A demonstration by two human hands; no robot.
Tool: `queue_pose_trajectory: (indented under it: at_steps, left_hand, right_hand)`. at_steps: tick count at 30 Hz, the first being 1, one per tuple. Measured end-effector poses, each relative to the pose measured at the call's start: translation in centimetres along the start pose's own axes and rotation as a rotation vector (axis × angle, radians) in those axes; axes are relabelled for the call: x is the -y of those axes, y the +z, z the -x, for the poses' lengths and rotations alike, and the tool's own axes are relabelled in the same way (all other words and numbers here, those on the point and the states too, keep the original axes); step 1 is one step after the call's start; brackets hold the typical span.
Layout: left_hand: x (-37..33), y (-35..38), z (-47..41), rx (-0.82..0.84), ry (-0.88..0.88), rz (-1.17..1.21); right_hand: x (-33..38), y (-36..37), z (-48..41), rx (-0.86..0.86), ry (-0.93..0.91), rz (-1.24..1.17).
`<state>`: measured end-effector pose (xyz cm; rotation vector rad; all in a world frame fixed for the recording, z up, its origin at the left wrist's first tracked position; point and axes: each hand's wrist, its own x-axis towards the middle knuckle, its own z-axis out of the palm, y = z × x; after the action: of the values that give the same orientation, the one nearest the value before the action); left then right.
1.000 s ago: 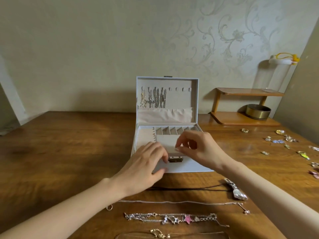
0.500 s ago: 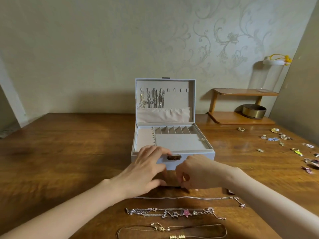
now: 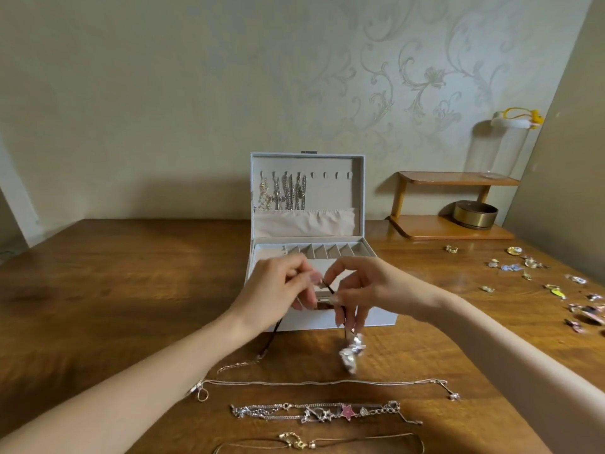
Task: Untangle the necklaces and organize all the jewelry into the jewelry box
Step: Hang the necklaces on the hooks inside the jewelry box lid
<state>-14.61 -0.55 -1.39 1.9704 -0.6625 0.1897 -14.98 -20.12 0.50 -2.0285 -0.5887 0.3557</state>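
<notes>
A dark cord necklace (image 3: 328,287) is held up in front of an open jewelry box (image 3: 376,317), above the near middle of a wooden table (image 3: 98,290). The left hand (image 3: 278,293) and right hand (image 3: 363,290) each pinch the cord between thumb and fingertips, close together. The short stretch between them slants down to the right. From the right hand the cord drops straight down to one silver pendant (image 3: 352,353), which is blurred. From the left hand the other end trails down and left to the tabletop.

The box lid stands upright, and about five chains (image 3: 284,191) hang side by side from hooks inside it.

Three more necklaces lie lengthwise, left to right, nearer the person: a thin chain (image 3: 327,383), a charm chain with a pink star (image 3: 347,411) and a fine gold one (image 3: 296,444). Many small pieces (image 3: 530,265) are scattered at the right. One wooden shelf (image 3: 458,181) behind them holds a round brass tin (image 3: 474,214).
</notes>
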Motion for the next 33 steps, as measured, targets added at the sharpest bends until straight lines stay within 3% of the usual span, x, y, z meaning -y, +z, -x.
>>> queue_pose_trajectory:
  at_steps: [6, 12, 15, 18, 20, 23, 27, 33]
  left_hand:
    - [0.8, -1.2, -3.1, -0.228, -0.033, 0.056]
    - [2.0, -1.9, -6.9, -0.307, -0.139, 0.065]
    - [3.1, -1.9, -8.6, -0.283, -0.144, -0.152]
    - [2.9, -1.5, -9.2, -0.350, -0.028, -0.288]
    - [2.3, -1.0, -9.3, -0.228, -0.042, -0.208]
    - [1.7, -0.1, -9.6, 0.022, -0.245, 0.202]
    - [2.3, -0.1, -10.5, 0.028, -0.369, 0.569]
    - [3.6, -0.8, -11.2, 0.049, -0.493, 0.611]
  right_hand:
    - [0.2, -1.7, -1.1, 0.107, 0.005, 0.035]
    - [1.0, -2.6, -3.0, -0.143, -0.111, -0.167]
    - [0.8, -3.5, -4.7, -0.297, -0.095, -0.240]
    - [0.4, -4.4, -6.3, -0.416, -0.082, -0.295]
    - [0.1, -5.1, -7.2, -0.453, -0.074, -0.332]
    - [-0.3, -5.7, -8.3, -0.431, -0.080, -0.357]
    - [-0.7, -5.9, -9.1, -0.390, -0.118, -0.413]
    - [-1.4, -6.0, -9.6, -0.387, -0.066, -0.540]
